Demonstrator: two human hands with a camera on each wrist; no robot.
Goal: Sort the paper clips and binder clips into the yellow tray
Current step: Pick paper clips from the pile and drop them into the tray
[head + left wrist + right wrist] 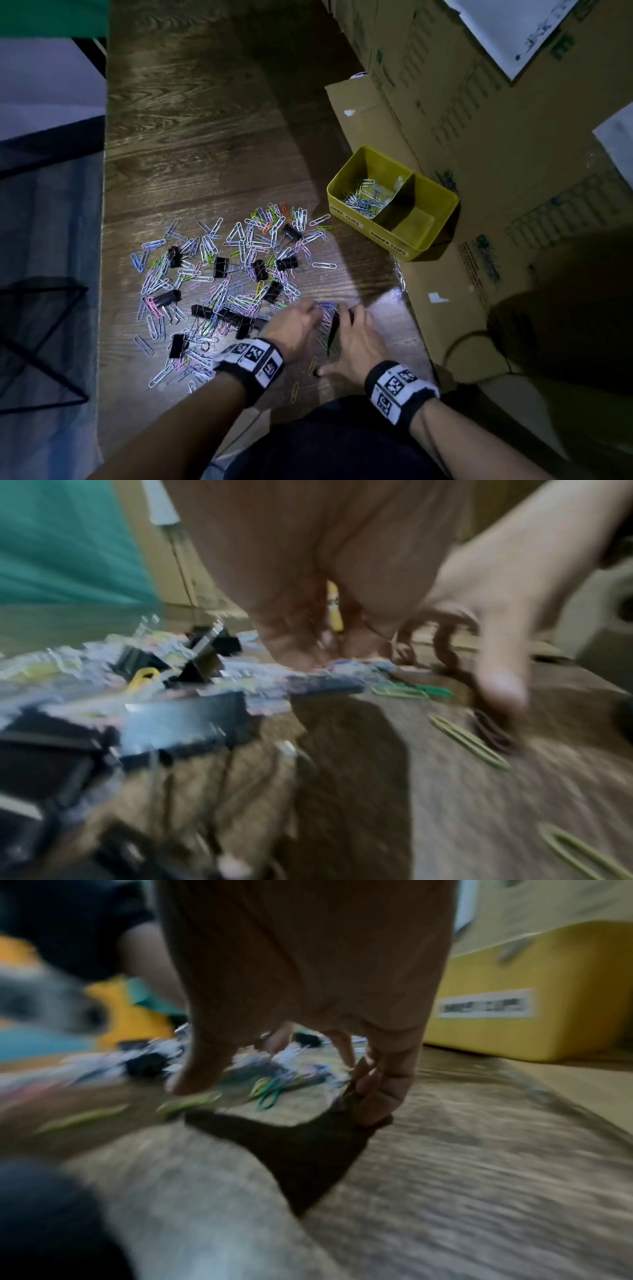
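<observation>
The job is barely begun. The yellow tray (424,236) sits at the right of the desk (205,137); its far compartment holds a small heap of paper clips (366,198), while the near one looks empty. Most paper clips and every visible binder clip, such as one black binder clip (221,267), lie scattered left of it. The left hand (291,329) and right hand (352,339) work together at the pile's near right edge; what they grip, I cannot tell.

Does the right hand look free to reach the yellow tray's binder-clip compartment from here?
Probably yes. The right hand sits at the pile's near edge, and the table between it and the yellow tray looks bare; that open-topped compartment holds nothing visible.
</observation>
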